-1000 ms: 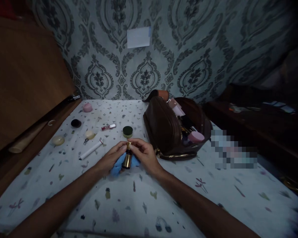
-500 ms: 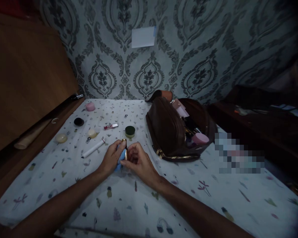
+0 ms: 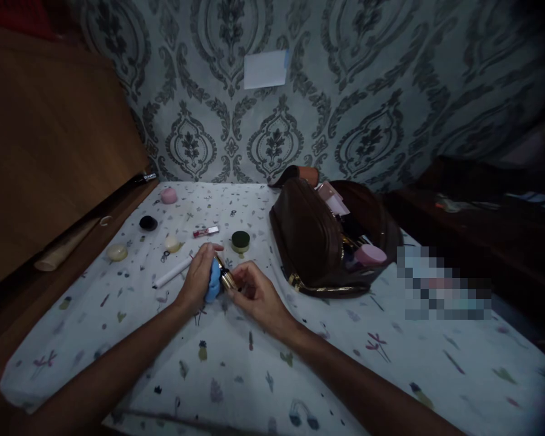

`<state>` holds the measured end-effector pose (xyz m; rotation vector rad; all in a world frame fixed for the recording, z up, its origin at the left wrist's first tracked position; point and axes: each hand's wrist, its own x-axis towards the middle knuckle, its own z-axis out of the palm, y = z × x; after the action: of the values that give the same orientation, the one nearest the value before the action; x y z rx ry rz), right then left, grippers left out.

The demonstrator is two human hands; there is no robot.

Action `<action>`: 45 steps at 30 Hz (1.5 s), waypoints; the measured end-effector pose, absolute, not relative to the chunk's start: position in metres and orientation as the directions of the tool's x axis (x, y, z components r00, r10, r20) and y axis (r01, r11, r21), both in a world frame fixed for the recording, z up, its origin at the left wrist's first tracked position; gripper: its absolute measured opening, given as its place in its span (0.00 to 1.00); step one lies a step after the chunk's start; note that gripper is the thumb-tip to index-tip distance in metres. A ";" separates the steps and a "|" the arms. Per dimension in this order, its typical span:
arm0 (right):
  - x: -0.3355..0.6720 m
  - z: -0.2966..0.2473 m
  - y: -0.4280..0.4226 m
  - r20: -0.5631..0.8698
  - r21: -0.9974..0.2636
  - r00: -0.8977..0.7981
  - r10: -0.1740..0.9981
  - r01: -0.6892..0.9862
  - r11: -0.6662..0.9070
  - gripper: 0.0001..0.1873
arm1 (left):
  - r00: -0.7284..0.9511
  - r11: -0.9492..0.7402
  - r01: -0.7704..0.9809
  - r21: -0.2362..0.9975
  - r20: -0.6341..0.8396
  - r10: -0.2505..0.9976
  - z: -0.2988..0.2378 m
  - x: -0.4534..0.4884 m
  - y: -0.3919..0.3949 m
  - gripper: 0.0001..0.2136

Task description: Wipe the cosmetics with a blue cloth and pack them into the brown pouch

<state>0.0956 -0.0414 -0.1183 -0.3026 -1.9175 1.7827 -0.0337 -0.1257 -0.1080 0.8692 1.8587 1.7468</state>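
Observation:
My left hand [image 3: 198,277] is closed around a blue cloth [image 3: 214,284], pressing it against a gold and black lipstick tube [image 3: 224,276]. My right hand [image 3: 253,293] pinches the lower end of that tube, which lies tilted between both hands above the printed white sheet [image 3: 236,357]. An open brown cosmetic bag [image 3: 318,236] stands just right of my hands, with a pink item [image 3: 370,254] and other things poking out of it.
Left of my hands lie a white pen-like stick [image 3: 172,274], a red-capped tube [image 3: 205,231], a dark green jar [image 3: 240,240], a black compact [image 3: 148,223], a pink puff [image 3: 168,195] and two pale round pieces [image 3: 117,252]. A wooden board [image 3: 49,157] borders the left; patterned wall behind.
The lipstick tube has gone from upright to tilted, and my hands shifted slightly left and away, the left hand wrapping the blue cloth over the tube's top.

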 end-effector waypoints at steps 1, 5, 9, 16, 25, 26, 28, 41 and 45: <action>0.097 -0.117 -0.043 0.229 -0.971 -0.845 0.483 -0.162 0.177 0.10 | -0.695 -0.007 0.164 0.987 0.120 0.709 -0.107 -0.033 -0.126 0.22; 0.100 -0.120 -0.045 0.239 -0.957 -0.840 0.487 -0.119 0.265 0.12 | -0.674 0.010 0.270 0.963 0.182 0.716 -0.104 -0.031 -0.126 0.20; 0.099 -0.126 -0.044 0.220 -0.962 -0.842 0.492 -0.105 0.251 0.17 | -0.658 0.015 0.322 0.946 0.213 0.722 -0.103 -0.031 -0.126 0.19; 0.098 -0.120 -0.040 0.066 -0.980 -0.893 0.445 -0.142 -0.141 0.19 | -0.656 0.033 0.335 0.942 0.208 0.726 -0.102 -0.035 -0.127 0.19; 0.099 -0.119 -0.030 -0.180 -0.743 -0.964 0.194 0.003 -0.670 0.22 | -0.638 -0.009 0.363 0.932 0.256 0.726 -0.096 -0.033 -0.129 0.18; 0.098 -0.119 -0.030 -0.185 -0.733 -0.962 0.199 0.001 -0.681 0.21 | -0.640 -0.008 0.372 0.928 0.263 0.722 -0.096 -0.033 -0.129 0.18; 0.097 -0.120 -0.031 -0.183 -0.749 -0.955 0.232 -0.018 -0.663 0.22 | -0.641 0.006 0.375 0.927 0.254 0.725 -0.096 -0.033 -0.128 0.19; 0.098 -0.118 -0.030 -0.170 -0.820 -0.972 0.160 0.049 -0.570 0.23 | -0.652 0.002 0.369 0.930 0.257 0.713 -0.095 -0.034 -0.129 0.22; 0.097 -0.117 -0.034 -0.166 -0.827 -0.964 0.208 0.021 -0.562 0.23 | -0.642 -0.003 0.317 0.949 0.216 0.736 -0.096 -0.033 -0.129 0.22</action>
<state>0.0968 -0.0344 -0.1168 -0.3742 -1.4124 2.6595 -0.0332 -0.1293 -0.0958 1.0896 1.9359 1.6832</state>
